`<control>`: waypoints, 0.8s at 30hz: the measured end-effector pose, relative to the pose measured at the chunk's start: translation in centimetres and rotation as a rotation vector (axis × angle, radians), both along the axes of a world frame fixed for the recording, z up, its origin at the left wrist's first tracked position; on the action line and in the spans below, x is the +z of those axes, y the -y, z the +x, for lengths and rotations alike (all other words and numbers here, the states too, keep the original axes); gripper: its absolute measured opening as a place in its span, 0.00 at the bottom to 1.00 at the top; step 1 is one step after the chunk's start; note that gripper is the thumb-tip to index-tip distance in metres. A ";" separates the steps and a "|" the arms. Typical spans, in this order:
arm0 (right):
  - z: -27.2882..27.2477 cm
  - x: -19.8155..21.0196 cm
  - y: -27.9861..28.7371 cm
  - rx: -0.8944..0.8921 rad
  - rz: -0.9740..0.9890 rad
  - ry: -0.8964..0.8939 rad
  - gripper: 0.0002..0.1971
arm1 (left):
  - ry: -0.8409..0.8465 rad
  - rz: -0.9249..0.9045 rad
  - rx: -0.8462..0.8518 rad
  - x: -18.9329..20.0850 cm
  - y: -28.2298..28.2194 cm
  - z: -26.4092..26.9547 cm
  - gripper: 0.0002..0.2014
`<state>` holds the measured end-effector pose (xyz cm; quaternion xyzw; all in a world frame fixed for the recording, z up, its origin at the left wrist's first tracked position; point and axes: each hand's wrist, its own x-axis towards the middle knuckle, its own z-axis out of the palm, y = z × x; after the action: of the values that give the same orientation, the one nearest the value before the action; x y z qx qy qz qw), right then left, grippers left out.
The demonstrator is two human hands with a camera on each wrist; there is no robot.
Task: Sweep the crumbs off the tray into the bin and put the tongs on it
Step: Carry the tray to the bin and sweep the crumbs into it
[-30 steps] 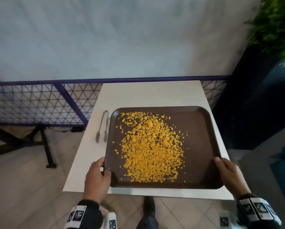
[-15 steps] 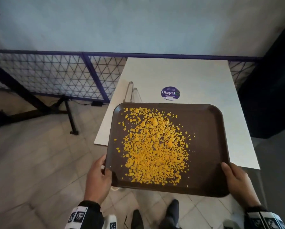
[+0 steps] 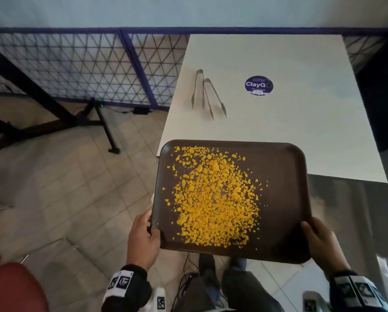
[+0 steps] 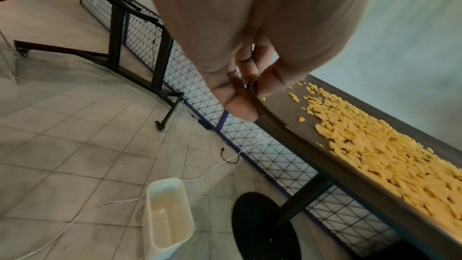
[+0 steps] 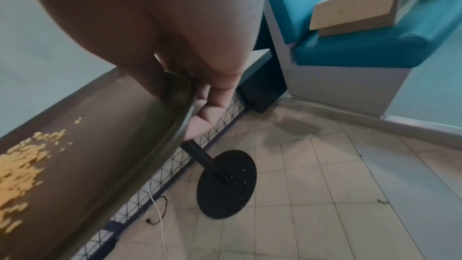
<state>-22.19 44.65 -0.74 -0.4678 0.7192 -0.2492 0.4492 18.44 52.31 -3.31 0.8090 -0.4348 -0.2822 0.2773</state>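
A brown tray covered with orange-yellow crumbs is held in the air, mostly past the near edge of the white table. My left hand grips its near-left corner, thumb on top. My right hand grips the near-right corner, fingers curled under the rim. Two metal tongs lie on the table's left part. A white bin stands open on the floor, seen only in the left wrist view, below and left of the tray.
A purple round sticker is on the table. A blue mesh fence and black stand legs lie to the left. The table's black round base and white cable are on the tiled floor. A red seat is at bottom left.
The tray has been lifted off the table and drawn back toward me and left, with both hands still on its near corners. The tongs and sticker are now uncovered.
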 end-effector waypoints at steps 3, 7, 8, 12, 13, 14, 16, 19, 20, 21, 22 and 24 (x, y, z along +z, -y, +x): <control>0.6 -2.1 -0.9 -0.042 0.079 0.049 0.07 | 0.006 0.053 0.001 -1.2 -1.4 0.2 0.24; 1.0 -5.3 -1.6 -0.053 0.157 0.089 0.09 | 0.047 0.090 0.019 -3.8 -3.1 0.5 0.25; 1.1 -6.1 -1.9 -0.050 0.173 0.096 0.10 | 0.058 0.103 0.030 -4.5 -3.5 0.5 0.25; 1.1 -8.6 -2.2 -0.038 0.285 0.140 0.10 | 0.073 0.152 0.047 -7.3 -4.8 0.8 0.25; 1.1 -9.2 -2.2 -0.035 0.312 0.132 0.10 | 0.068 0.167 0.046 -8.1 -5.0 0.8 0.25; 1.1 -10.0 -2.2 -0.036 0.336 0.127 0.10 | 0.057 0.183 0.047 -8.9 -5.2 0.8 0.25; 1.4 -12.0 -2.1 -0.058 0.386 0.136 0.10 | 0.040 0.211 0.044 -10.7 -5.4 1.1 0.25; 2.4 -16.2 -1.8 -0.090 0.430 0.122 0.11 | 0.031 0.257 0.055 -14.8 -5.0 1.8 0.25; 2.8 -17.9 -1.7 -0.101 0.431 0.115 0.12 | 0.021 0.276 0.058 -16.3 -4.7 2.0 0.25; 3.3 -19.7 -1.4 -0.120 0.427 0.110 0.13 | 0.014 0.291 0.059 -17.9 -4.3 2.3 0.25; 3.8 -21.6 -1.2 -0.134 0.421 0.103 0.13 | 0.007 0.301 0.063 -19.7 -4.0 2.6 0.25; 4.9 -25.2 -0.6 -0.158 0.414 0.089 0.13 | 0.004 0.297 0.070 -23.1 -3.0 3.4 0.25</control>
<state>-17.28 45.24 -25.98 -0.2965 0.7689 -0.1511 0.5460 21.81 55.30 -26.43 0.8564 -0.3604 -0.3318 0.1631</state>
